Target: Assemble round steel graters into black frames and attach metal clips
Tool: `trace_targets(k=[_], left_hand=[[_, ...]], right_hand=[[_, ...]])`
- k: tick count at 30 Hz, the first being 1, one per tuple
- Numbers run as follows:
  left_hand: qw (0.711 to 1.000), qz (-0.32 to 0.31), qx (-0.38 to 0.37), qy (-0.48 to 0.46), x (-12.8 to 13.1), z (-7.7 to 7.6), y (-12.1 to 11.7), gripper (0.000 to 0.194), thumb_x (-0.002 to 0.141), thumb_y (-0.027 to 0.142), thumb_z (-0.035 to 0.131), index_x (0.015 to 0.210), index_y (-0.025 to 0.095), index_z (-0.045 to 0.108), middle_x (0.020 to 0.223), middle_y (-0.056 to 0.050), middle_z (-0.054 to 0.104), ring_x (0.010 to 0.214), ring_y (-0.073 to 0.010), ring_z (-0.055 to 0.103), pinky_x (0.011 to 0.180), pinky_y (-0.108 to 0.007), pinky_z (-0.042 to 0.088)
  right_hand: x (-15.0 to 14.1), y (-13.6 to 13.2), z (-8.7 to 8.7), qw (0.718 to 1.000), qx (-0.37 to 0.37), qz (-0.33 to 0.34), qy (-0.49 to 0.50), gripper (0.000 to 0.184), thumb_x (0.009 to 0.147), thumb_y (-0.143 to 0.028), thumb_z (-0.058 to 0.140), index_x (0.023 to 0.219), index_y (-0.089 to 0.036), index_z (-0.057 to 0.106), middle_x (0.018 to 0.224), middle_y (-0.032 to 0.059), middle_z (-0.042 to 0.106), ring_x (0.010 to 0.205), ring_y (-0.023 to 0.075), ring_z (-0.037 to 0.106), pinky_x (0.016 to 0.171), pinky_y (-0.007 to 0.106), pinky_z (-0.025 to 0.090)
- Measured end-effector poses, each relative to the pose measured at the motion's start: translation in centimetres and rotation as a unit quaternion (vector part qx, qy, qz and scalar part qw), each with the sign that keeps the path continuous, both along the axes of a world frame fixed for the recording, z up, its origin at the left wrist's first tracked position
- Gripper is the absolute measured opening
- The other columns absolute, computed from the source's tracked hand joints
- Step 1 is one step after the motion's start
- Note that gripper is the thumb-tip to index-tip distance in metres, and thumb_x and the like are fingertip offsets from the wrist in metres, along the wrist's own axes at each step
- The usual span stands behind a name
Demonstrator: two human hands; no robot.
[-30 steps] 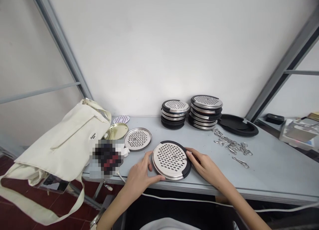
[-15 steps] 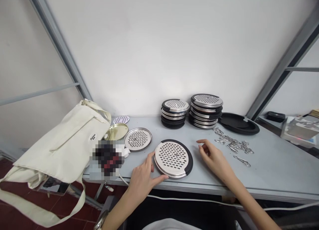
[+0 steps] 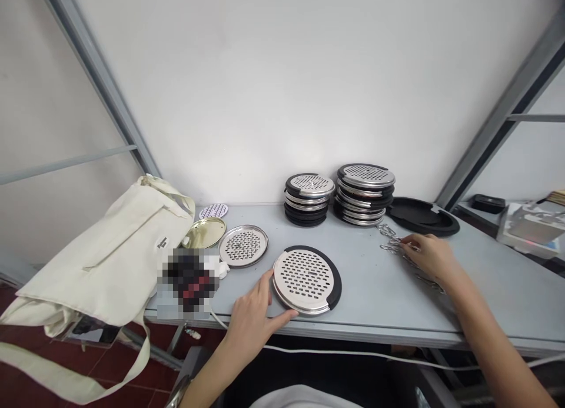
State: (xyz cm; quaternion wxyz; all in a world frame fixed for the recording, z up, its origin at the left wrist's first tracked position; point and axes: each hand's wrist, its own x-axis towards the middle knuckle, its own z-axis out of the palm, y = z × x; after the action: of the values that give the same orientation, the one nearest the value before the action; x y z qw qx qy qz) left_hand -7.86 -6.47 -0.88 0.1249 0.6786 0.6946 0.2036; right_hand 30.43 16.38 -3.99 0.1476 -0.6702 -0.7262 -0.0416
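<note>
A round slotted metal plate (image 3: 304, 277), much like a grater disc, lies flat near the table's front edge with a black rim around its right side. My left hand (image 3: 251, 311) rests at its lower left, thumb and fingers spread, the fingertips touching the rim. To the right, my right hand (image 3: 426, 254) is over a loose pile of small metal clips (image 3: 388, 234). Its thumb and fingers are pinched together at the clips. The fingers partly cover the pile, so what lies between the fingertips is hidden.
Two stacks of similar plates, a shorter stack (image 3: 309, 205) and a taller stack (image 3: 365, 196), stand by the wall. A black round tray (image 3: 424, 218) lies right of them. Leftward are a perforated metal disc (image 3: 244, 246), a gold-coloured lid (image 3: 205, 233) and a cream bag (image 3: 106, 249).
My right hand has moved right and away from me, from beside the slotted plate to the pile of clips. My left hand and the plate have stayed in place.
</note>
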Motion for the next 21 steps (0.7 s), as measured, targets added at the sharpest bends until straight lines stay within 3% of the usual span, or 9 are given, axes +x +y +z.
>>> trace_targets(k=[6,18,21], left_hand=[[1.000,-0.001,0.003,0.013,-0.03,0.12,0.03,0.071,0.080,0.063,0.052,0.136,0.024,0.032,0.090,-0.001,0.060,0.072,-0.0198,0.062,0.067,-0.031,0.044],[1.000,-0.010,-0.008,0.009,-0.30,-0.13,0.06,0.074,0.081,0.066,0.048,0.138,0.022,0.030,0.093,-0.003,0.060,0.075,-0.0208,0.062,0.069,-0.033,0.045],[1.000,-0.010,-0.009,0.007,-0.30,-0.12,-0.01,0.075,0.080,0.066,0.048,0.138,0.022,0.030,0.093,-0.003,0.061,0.075,-0.0209,0.062,0.069,-0.033,0.045]], right_hand=[[-0.88,-0.95,0.02,0.999,0.010,-0.010,-0.036,0.023,0.081,-0.024,0.055,0.090,-0.014,0.074,0.087,0.0173,0.067,0.088,0.0307,0.059,0.076,0.036,0.040],[-0.36,-0.82,0.05,0.998,0.025,-0.044,0.034,0.027,0.078,-0.032,0.057,0.083,-0.010,0.072,0.084,0.0184,0.067,0.081,0.0290,0.059,0.074,0.034,0.041],[-0.22,-0.75,-0.17,0.998,0.019,-0.038,0.036,0.029,0.079,-0.034,0.056,0.087,-0.011,0.071,0.091,0.0196,0.067,0.085,0.0296,0.060,0.075,0.034,0.042]])
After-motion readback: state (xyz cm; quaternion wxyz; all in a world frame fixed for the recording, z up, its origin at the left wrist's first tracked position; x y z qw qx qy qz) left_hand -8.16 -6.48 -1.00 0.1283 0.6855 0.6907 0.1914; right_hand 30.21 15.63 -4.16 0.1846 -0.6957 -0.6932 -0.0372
